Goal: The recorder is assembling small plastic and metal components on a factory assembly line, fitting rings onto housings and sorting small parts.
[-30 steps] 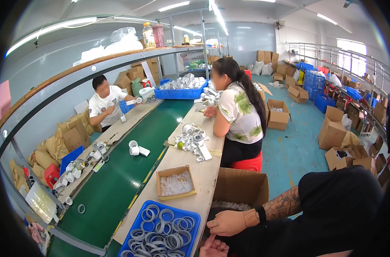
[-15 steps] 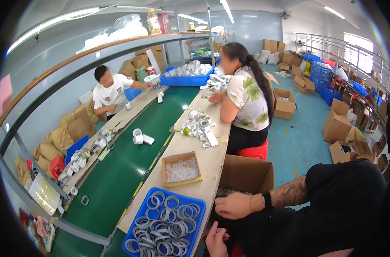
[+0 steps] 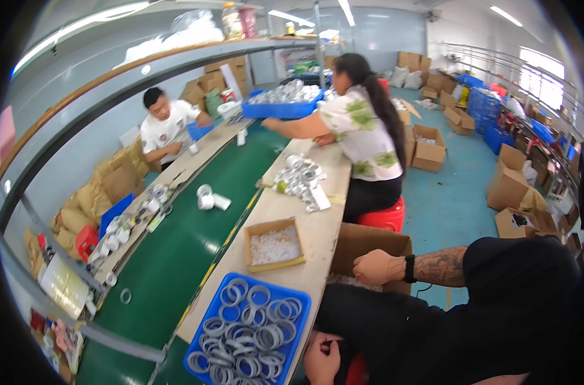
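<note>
My right hand point(image 3: 376, 266), with a black band at the wrist, is closed in a fist over the open cardboard box point(image 3: 372, 240) beside the table. Its fingertips are turned away, so anything in them is hidden. Low in the view, my left hand point(image 3: 322, 360) is curled near the table edge, close to my dark-clothed leg; what it may hold cannot be made out. Nearest to it on the table is a blue tray point(image 3: 303, 300) heaped with grey rings point(image 3: 266, 337). Behind the tray, a small cardboard tray point(image 3: 274, 264) holds small whitish translucent pieces point(image 3: 274, 246).
A green conveyor belt point(image 3: 170, 256) runs along the table, carrying white fittings point(image 3: 206, 197) and a loose ring point(image 3: 125, 296). Two co-workers point(image 3: 362, 128) sit farther along, on opposite sides. More white parts point(image 3: 298, 176) lie piled on the table. A metal shelf frame point(image 3: 122, 342) crosses the left side.
My right hand has moved away from my left, up over the cardboard box. My left hand's fingers have curled in. The nearer co-worker has stretched an arm out over the belt.
</note>
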A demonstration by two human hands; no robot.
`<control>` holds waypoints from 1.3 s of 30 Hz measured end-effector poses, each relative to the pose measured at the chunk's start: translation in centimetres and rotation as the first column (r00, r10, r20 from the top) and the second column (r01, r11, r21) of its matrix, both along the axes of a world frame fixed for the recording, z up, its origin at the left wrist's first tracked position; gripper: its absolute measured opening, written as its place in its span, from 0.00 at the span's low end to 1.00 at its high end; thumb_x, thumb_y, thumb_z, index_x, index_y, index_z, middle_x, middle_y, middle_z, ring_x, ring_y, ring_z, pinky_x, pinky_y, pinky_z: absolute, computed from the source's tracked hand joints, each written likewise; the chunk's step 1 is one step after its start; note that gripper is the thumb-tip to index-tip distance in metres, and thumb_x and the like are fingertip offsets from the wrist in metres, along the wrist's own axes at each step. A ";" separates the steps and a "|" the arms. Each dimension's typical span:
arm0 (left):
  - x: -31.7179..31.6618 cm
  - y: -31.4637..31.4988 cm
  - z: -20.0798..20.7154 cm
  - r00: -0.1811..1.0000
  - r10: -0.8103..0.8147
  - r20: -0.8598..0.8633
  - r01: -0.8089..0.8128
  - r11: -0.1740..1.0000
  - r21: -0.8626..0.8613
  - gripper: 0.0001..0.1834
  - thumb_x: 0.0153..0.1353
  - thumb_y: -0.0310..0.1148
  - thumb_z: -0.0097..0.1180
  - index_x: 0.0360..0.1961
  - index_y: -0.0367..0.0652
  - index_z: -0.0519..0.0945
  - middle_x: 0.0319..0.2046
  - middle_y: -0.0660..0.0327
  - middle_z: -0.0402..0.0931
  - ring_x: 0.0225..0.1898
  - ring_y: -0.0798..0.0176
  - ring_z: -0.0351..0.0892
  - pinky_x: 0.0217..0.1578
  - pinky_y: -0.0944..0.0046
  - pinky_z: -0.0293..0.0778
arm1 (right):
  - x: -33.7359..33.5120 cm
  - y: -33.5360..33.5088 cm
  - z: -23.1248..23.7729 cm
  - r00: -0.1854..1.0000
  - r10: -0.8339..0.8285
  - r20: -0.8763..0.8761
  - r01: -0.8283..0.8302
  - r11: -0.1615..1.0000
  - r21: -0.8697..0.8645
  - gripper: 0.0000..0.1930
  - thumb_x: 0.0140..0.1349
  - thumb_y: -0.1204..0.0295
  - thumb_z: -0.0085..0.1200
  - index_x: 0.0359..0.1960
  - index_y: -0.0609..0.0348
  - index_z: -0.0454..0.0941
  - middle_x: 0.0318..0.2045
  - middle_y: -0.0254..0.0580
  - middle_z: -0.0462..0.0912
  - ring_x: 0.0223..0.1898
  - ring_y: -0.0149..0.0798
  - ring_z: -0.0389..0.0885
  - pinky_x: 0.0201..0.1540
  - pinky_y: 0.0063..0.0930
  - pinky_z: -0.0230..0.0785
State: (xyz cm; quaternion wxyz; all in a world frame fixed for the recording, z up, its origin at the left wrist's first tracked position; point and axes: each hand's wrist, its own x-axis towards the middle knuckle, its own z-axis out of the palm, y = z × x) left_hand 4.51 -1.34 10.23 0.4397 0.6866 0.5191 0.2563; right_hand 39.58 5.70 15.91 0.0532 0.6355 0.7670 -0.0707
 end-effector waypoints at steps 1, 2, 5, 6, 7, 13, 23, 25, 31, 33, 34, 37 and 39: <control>-0.4 -0.6 0.5 0.997 -0.001 0.081 -0.005 0.998 0.069 0.11 0.72 0.29 0.66 0.51 0.35 0.88 0.35 0.52 0.87 0.35 0.48 0.87 0.42 0.51 0.83 | -0.2 0.5 0.3 1.000 0.002 -0.007 -0.003 1.000 -0.016 0.13 0.66 0.62 0.59 0.36 0.56 0.91 0.43 0.47 0.90 0.46 0.56 0.92 0.47 0.49 0.86; -0.7 -0.8 0.3 0.996 -0.022 0.088 0.017 0.998 0.059 0.11 0.70 0.33 0.69 0.50 0.40 0.89 0.36 0.49 0.89 0.37 0.46 0.90 0.41 0.51 0.83 | -0.1 0.8 0.7 1.000 0.006 -0.015 -0.006 0.999 -0.032 0.13 0.65 0.62 0.59 0.36 0.57 0.91 0.44 0.48 0.91 0.47 0.57 0.92 0.48 0.49 0.87; -1.5 -1.4 -0.4 0.999 0.041 0.025 -0.043 0.996 0.073 0.13 0.70 0.37 0.70 0.51 0.43 0.90 0.36 0.52 0.89 0.36 0.48 0.89 0.41 0.51 0.83 | 1.1 1.7 1.3 0.997 -0.073 -0.003 0.072 0.995 -0.074 0.15 0.66 0.62 0.58 0.37 0.59 0.91 0.44 0.51 0.91 0.46 0.58 0.93 0.48 0.51 0.87; -2.0 -1.3 0.9 0.999 0.054 -0.002 -0.054 0.998 -0.041 0.16 0.71 0.39 0.69 0.55 0.44 0.88 0.36 0.53 0.89 0.37 0.49 0.89 0.42 0.52 0.83 | 1.7 2.0 1.1 0.997 -0.080 -0.001 0.080 0.994 -0.078 0.15 0.66 0.62 0.58 0.37 0.59 0.91 0.44 0.51 0.91 0.46 0.58 0.93 0.48 0.51 0.87; -2.3 -0.8 0.7 0.999 0.050 -0.002 -0.050 0.998 -0.047 0.16 0.71 0.39 0.69 0.55 0.44 0.88 0.36 0.53 0.89 0.37 0.49 0.89 0.42 0.52 0.83 | 2.5 2.4 0.8 0.995 -0.097 0.014 0.098 0.994 -0.049 0.15 0.66 0.62 0.58 0.36 0.59 0.91 0.43 0.52 0.91 0.45 0.59 0.93 0.47 0.52 0.87; -3.9 1.0 -3.2 0.992 0.121 0.024 -0.119 0.991 -0.058 0.19 0.74 0.40 0.67 0.58 0.38 0.84 0.37 0.54 0.87 0.38 0.54 0.87 0.44 0.54 0.82 | 5.4 6.0 -3.1 0.993 -0.102 0.065 0.106 0.993 -0.052 0.16 0.69 0.62 0.57 0.36 0.60 0.91 0.39 0.55 0.92 0.42 0.62 0.93 0.45 0.55 0.87; -4.7 4.1 -8.5 0.991 0.134 -0.025 -0.131 0.985 0.114 0.11 0.72 0.35 0.70 0.45 0.37 0.87 0.34 0.52 0.88 0.34 0.51 0.87 0.38 0.52 0.81 | 2.4 10.5 -6.7 0.987 -0.085 0.138 0.119 0.957 -0.263 0.17 0.66 0.61 0.59 0.36 0.64 0.92 0.39 0.58 0.93 0.45 0.63 0.93 0.47 0.53 0.87; -5.0 4.2 -9.2 0.990 0.127 -0.055 -0.119 0.983 0.137 0.12 0.72 0.36 0.69 0.45 0.36 0.87 0.35 0.50 0.89 0.34 0.49 0.88 0.38 0.51 0.81 | 0.2 10.9 -5.6 0.974 -0.184 0.130 0.214 0.935 -0.282 0.16 0.67 0.60 0.60 0.35 0.62 0.92 0.39 0.58 0.93 0.45 0.62 0.93 0.48 0.52 0.87; -5.5 4.7 -9.6 0.991 0.128 -0.025 -0.127 0.991 0.043 0.14 0.73 0.38 0.68 0.45 0.35 0.87 0.40 0.44 0.89 0.41 0.45 0.88 0.44 0.49 0.82 | -1.2 13.0 -3.1 0.963 -0.159 0.216 0.196 0.968 -0.159 0.12 0.67 0.62 0.63 0.37 0.56 0.93 0.39 0.54 0.93 0.44 0.58 0.94 0.47 0.53 0.87; -5.7 4.9 -10.4 0.993 0.094 -0.073 -0.088 0.993 0.078 0.17 0.72 0.39 0.70 0.51 0.36 0.86 0.44 0.45 0.89 0.44 0.45 0.87 0.46 0.48 0.81 | -1.2 13.9 -2.2 0.957 -0.105 0.271 0.162 0.966 -0.200 0.11 0.68 0.62 0.64 0.38 0.55 0.93 0.38 0.54 0.93 0.44 0.59 0.94 0.45 0.54 0.86; -5.7 5.1 -10.5 0.993 0.097 -0.069 -0.092 0.993 0.077 0.17 0.72 0.39 0.70 0.51 0.36 0.86 0.44 0.45 0.89 0.44 0.45 0.87 0.46 0.48 0.81 | -1.2 14.2 -1.5 0.969 0.030 0.247 0.059 0.937 -0.345 0.13 0.68 0.60 0.64 0.37 0.57 0.92 0.36 0.55 0.92 0.42 0.60 0.93 0.46 0.53 0.85; -5.4 5.8 -10.9 0.993 0.046 -0.110 -0.048 0.999 -0.018 0.22 0.72 0.44 0.69 0.56 0.37 0.84 0.50 0.44 0.86 0.50 0.43 0.84 0.53 0.48 0.77 | -5.5 17.4 3.7 0.869 0.495 0.012 -0.315 0.572 -0.757 0.15 0.70 0.59 0.66 0.40 0.59 0.90 0.35 0.53 0.91 0.40 0.58 0.90 0.49 0.48 0.83; -5.2 6.2 -10.8 0.990 0.012 -0.141 -0.024 0.996 -0.084 0.25 0.72 0.46 0.68 0.59 0.37 0.83 0.54 0.43 0.84 0.54 0.41 0.82 0.57 0.47 0.74 | -10.1 20.4 9.1 0.825 0.308 -0.474 -0.564 0.505 -0.653 0.12 0.71 0.64 0.65 0.47 0.58 0.88 0.38 0.49 0.91 0.42 0.53 0.88 0.53 0.44 0.81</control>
